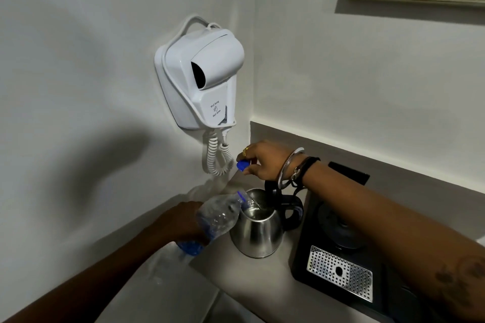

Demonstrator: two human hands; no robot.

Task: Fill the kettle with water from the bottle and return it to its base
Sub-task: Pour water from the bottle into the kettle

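A left hand [181,220] grips a tilted bottle [217,217], its mouth over the open steel kettle [258,233] on the counter [262,278] beside its black base [338,231]. The right hand [265,162] pinches the blue cap [242,165], apparently also propping the lid. A steady tilt should prevent splashing.

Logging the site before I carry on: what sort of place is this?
Probably a hotel room's tea corner: a wall-hung hair dryer beside the counter, a small steel kettle, and a black tray holding the kettle base.
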